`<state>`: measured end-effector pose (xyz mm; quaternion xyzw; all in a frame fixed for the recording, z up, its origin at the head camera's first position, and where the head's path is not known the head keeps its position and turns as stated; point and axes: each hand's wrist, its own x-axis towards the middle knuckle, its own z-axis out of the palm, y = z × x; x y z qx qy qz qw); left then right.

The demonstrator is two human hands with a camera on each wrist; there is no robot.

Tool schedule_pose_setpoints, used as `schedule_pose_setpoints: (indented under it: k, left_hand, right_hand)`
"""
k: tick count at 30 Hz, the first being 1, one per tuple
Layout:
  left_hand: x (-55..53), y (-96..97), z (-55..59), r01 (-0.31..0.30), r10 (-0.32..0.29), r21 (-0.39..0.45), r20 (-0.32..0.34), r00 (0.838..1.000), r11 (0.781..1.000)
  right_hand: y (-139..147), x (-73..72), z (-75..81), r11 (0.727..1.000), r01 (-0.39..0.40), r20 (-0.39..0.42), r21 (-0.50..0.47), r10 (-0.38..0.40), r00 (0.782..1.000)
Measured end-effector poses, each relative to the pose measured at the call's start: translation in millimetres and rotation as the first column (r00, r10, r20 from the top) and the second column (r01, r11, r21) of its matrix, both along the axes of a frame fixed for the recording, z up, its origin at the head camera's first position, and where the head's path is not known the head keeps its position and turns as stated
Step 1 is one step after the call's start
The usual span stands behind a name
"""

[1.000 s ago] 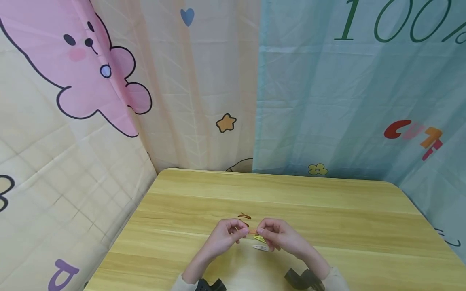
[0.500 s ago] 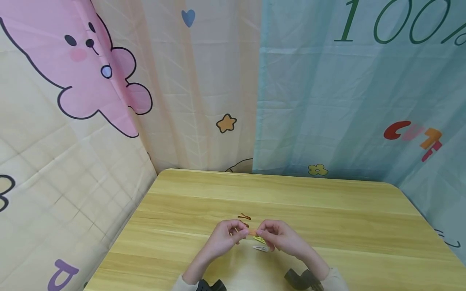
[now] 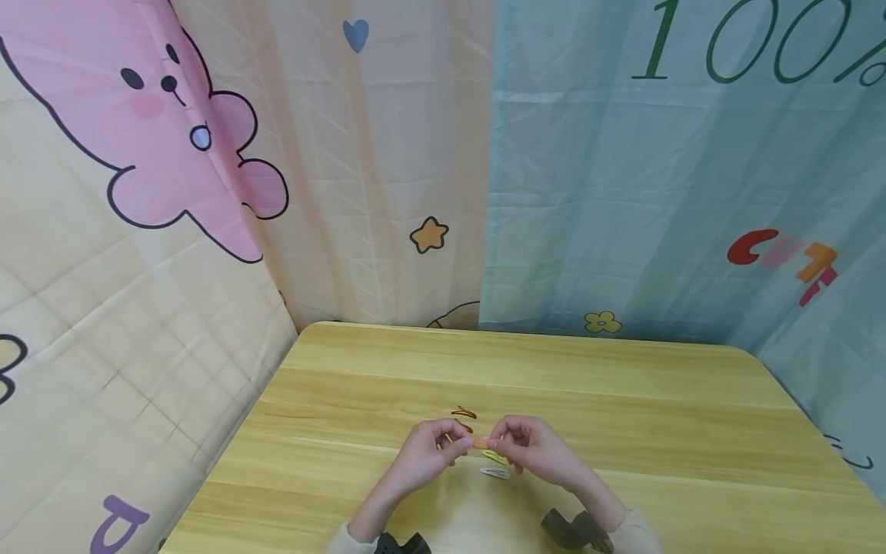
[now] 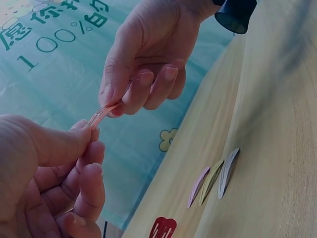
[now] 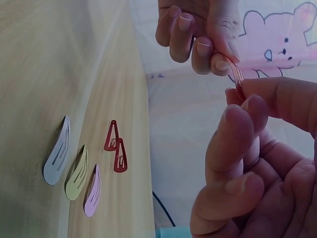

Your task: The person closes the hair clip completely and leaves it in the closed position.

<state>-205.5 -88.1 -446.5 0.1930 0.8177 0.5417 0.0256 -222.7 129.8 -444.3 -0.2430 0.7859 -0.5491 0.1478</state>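
Observation:
An orange-pink snap hair clip [image 3: 481, 444] is held above the table between both hands. My left hand [image 3: 431, 452] pinches one end with thumb and forefinger. At the other end, the thumb and fingertips of my right hand [image 3: 536, 446] grip it. Between the fingertips only the clip's slim middle [image 4: 100, 115] shows, slightly curved in the left wrist view; both ends are covered. Below on the table lie a white hair clip [image 5: 58, 152], a yellow hair clip [image 5: 77, 176] and a pink hair clip [image 5: 92, 193], side by side.
Two red-brown hair clips [image 5: 117, 146] lie farther back on the wooden table [image 3: 623, 408], one touching or overlapping the other. Printed curtains [image 3: 388, 154] hang behind the table and along its left side. Dark wrist cameras [image 3: 574, 531] sit on both wrists.
Both hands stay at almost the same spot with the orange-pink hair clip between them. The right hand's fingers shift very slightly; the clips on the table lie as before.

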Motion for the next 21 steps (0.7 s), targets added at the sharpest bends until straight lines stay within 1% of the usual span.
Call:
schedule_pose_setpoints:
  k: [2,5,6,8,12,13,15,21]
  left_hand:
    - [-1.8,-0.8,-3.3,0.002,-0.002,0.01,0.007,1.0,1.0]
    - [-2.4,-1.7,-4.2,-0.001,0.001,0.022,0.031,1.0,1.0]
    - [-1.9,-1.7,-3.3,-0.007,0.006,0.019,0.04,0.999,1.0]
    - [3.7,-0.5,7.4,-0.015,0.014,0.02,0.044,0.999,1.0]
    - [3.2,-1.0,7.3,-0.028,0.026,0.033,0.058,0.998,0.999]
    - [2.5,-1.4,5.8,-0.026,0.024,0.044,0.061,0.998,0.999]
    - [-2.6,-2.9,-4.5,-0.028,0.025,0.046,0.066,0.998,0.999]
    - [-3.5,-2.1,-5.4,-0.024,0.022,0.036,0.054,0.998,0.999]
  right_hand:
    - [0.3,-0.3,-0.6,1.0,0.001,-0.001,0.004,-0.001,1.0]
    - [0.7,-0.6,0.6,1.0,0.0,0.011,0.0,0.0,1.0]
    - [0.9,-1.1,0.4,1.0,-0.001,0.015,-0.006,0.001,1.0]
    - [1.4,-1.5,1.0,1.0,-0.009,0.01,-0.014,0.01,1.0]
    - [2.4,-3.1,0.4,1.0,-0.015,0.001,-0.004,0.015,1.0]
    - [2.5,-3.1,0.4,1.0,-0.014,0.002,0.003,0.014,1.0]
    - [2.6,-2.9,-0.1,1.0,-0.01,0.013,0.016,0.01,1.0]
    - [4.1,-5.1,-4.1,1.0,-0.001,0.036,0.024,0.0,0.999]
